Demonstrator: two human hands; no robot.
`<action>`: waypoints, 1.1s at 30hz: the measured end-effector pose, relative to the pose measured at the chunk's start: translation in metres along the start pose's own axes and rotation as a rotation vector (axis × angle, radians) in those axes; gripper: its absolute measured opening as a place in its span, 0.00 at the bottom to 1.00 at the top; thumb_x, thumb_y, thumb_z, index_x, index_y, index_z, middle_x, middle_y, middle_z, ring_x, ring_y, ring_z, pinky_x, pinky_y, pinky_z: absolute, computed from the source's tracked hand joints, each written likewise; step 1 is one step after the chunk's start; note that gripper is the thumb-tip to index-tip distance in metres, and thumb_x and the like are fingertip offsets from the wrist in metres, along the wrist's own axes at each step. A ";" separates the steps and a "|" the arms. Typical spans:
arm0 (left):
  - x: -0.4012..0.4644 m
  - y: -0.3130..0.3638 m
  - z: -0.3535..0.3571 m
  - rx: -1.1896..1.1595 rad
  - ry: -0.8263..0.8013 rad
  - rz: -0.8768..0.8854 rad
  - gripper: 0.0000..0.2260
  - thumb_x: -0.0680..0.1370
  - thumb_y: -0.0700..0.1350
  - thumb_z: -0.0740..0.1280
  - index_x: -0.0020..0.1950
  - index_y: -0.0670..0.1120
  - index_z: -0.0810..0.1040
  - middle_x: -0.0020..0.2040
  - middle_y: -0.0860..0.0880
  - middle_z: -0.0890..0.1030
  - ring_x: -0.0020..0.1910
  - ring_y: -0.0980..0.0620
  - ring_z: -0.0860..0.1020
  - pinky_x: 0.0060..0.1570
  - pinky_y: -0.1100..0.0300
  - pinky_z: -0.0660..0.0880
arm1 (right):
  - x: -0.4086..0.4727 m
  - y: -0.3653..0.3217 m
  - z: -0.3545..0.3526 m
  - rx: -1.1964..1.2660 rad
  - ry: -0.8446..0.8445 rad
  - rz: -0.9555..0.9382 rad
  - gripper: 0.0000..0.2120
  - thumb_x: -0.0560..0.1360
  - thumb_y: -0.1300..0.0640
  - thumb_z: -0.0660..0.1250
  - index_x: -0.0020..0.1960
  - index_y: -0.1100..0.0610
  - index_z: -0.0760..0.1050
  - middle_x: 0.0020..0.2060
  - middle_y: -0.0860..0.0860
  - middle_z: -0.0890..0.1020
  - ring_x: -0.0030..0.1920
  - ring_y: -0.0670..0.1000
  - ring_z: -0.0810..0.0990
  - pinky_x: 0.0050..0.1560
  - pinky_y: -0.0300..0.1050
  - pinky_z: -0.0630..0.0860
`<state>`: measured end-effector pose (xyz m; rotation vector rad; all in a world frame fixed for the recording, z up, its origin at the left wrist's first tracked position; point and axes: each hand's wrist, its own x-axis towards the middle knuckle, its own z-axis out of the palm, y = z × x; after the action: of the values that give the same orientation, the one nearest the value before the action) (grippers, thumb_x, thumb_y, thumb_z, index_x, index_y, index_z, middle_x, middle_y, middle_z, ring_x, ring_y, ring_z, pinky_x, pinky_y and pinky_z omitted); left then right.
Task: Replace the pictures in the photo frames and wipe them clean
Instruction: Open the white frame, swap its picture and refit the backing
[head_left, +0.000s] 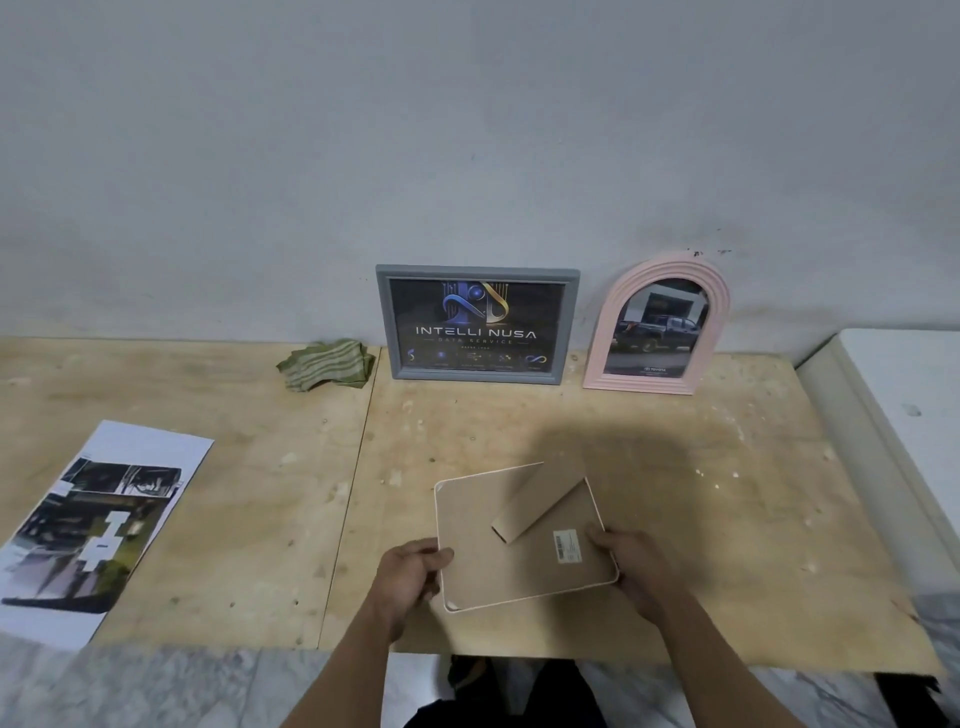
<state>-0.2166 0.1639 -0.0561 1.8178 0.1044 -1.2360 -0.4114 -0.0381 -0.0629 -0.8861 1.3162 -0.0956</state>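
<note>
Plywood sheets covered the work surface, pale and flecked with white spots, with a seam running from the wall toward the near edge. Behind them rose a plain grey wall, scuffed and stained low down. Marble-patterned flooring showed along the near edge, and a white block stood at the far right.

Against the wall stood a grey rectangular frame showing a dark poster lettered "INTELLI NUSA", and just to its right a pink arched frame holding a picture of a dark pickup truck. A crumpled green striped cloth lay just left of the grey frame. Well to the left a printed sheet with dark pictures lay flat on the plywood.

Near the front edge, a third frame lay face down, its tan backing board up, thin pale rim around it, a cardboard stand angled up from the back and a small white barcode label near the right side. The left hand gripped the frame's left edge, thumb on top. The right hand held the right edge, fingers curled around it.
</note>
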 end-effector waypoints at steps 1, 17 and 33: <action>-0.001 0.002 -0.001 -0.002 -0.025 0.002 0.07 0.77 0.35 0.68 0.52 0.38 0.85 0.35 0.44 0.82 0.26 0.50 0.74 0.27 0.63 0.68 | -0.005 -0.005 0.000 -0.002 -0.036 -0.006 0.08 0.78 0.61 0.65 0.52 0.63 0.80 0.45 0.57 0.85 0.45 0.56 0.82 0.46 0.49 0.78; -0.053 0.047 0.045 -0.018 -0.115 0.209 0.27 0.73 0.30 0.71 0.69 0.48 0.73 0.46 0.40 0.86 0.28 0.45 0.80 0.27 0.57 0.77 | -0.047 -0.037 -0.043 -0.087 -0.144 -0.286 0.16 0.72 0.70 0.69 0.58 0.60 0.77 0.48 0.58 0.84 0.39 0.54 0.82 0.39 0.52 0.82; -0.102 0.068 0.063 0.044 -0.149 0.323 0.06 0.78 0.45 0.71 0.51 0.44 0.85 0.47 0.45 0.86 0.43 0.47 0.82 0.46 0.54 0.77 | -0.084 -0.080 -0.093 -0.025 -0.179 -0.390 0.10 0.76 0.65 0.67 0.58 0.63 0.78 0.46 0.57 0.85 0.40 0.52 0.84 0.37 0.41 0.81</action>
<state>-0.2759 0.1186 0.0599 1.6926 -0.2911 -1.1429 -0.4837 -0.0952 0.0540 -1.1383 0.9681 -0.2971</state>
